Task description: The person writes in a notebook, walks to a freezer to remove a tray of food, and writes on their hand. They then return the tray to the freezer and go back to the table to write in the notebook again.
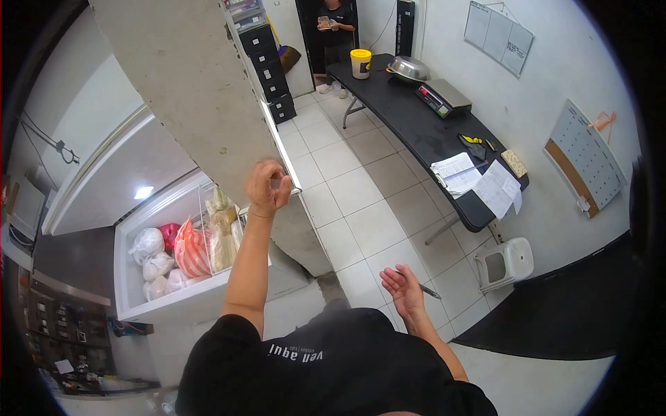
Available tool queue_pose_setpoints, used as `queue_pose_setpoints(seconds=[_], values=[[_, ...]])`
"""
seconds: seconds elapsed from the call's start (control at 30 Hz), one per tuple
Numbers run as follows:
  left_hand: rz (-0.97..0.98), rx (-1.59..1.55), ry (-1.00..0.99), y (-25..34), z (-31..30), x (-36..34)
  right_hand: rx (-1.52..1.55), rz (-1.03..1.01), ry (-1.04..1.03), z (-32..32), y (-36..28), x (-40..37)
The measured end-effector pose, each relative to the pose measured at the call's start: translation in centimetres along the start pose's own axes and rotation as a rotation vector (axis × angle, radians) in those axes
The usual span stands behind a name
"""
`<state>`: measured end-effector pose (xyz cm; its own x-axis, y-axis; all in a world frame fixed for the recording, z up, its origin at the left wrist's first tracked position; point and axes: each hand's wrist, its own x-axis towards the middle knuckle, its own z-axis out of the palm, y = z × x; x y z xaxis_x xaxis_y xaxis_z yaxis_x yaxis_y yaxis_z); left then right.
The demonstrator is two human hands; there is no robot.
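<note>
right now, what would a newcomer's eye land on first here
Probably the open chest freezer at left, where a red-and-white striped bag stands out among pale ones. Then the bucket with a bright yellow lid, near the far end of the black table.

- Place: back room of a food business, kitchen/cafe type.
- Shirt [298,360]: printed "ven aqui", small "kitchen | cafe".
- Open chest freezer [208,297]: bagged goods [191,248].
- Black table [399,97]: scale [445,98], tub [360,64], papers [495,188].
- Walls: whiteboard [498,37], pegboard-like panel [588,156].
</note>
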<state>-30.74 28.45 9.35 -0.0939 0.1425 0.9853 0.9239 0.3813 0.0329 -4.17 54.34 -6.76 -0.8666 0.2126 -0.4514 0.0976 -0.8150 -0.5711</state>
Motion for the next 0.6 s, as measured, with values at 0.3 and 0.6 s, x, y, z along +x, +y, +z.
queue_pose_setpoints(seconds=[0.3, 0.6], values=[[-0.001, 0.004, 0.01, -0.01, 0.05, -0.08, -0.01, -0.001, 0.008, 0.01, -0.07, -0.08], [0.01, 0.002, 0.008, 0.03, 0.06, -0.02, 0.02, 0.003, -0.002, -0.24, 0.04, 0.03]])
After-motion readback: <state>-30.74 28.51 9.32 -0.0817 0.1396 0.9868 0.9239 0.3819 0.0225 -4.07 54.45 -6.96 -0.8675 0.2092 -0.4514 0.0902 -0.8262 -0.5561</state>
